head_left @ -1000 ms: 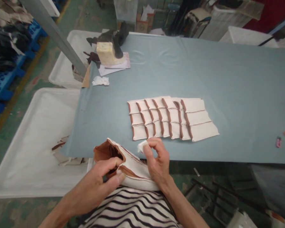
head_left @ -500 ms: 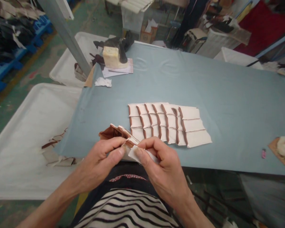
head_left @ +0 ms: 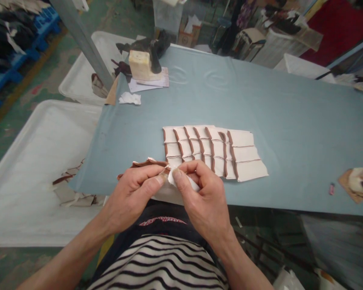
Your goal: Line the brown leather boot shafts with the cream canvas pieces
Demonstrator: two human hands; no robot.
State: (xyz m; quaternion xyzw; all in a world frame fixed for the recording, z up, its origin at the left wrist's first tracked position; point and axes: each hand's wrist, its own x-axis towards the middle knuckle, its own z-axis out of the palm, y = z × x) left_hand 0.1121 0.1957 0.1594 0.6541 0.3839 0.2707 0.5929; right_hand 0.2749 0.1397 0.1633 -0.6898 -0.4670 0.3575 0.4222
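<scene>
My left hand [head_left: 139,187] pinches the edge of a brown-and-cream sewn panel [head_left: 149,162] at the table's front edge, mostly hidden behind my fingers. Between thumb and fingers, my right hand [head_left: 201,189] grips a small white piece [head_left: 192,183], perhaps paper or cloth, its tip against the panel's edge beside my left fingertips. Just beyond lies an overlapping row of similar cream panels [head_left: 248,154] with brown edges and cross seams. My hands nearly touch.
The blue-covered table [head_left: 290,121] carries a cream block [head_left: 139,64] on papers, crumpled white paper [head_left: 130,98] and a small pink item [head_left: 332,189]. White bins [head_left: 33,133] stand left, near a grey post [head_left: 83,44]. At right sits a tool on a brown pad [head_left: 349,186].
The panel in my left hand has tilted flatter, showing less of its brown inside. My right hand's white piece has turned and moved slightly up, closer to the left fingertips. The view has shifted a little.
</scene>
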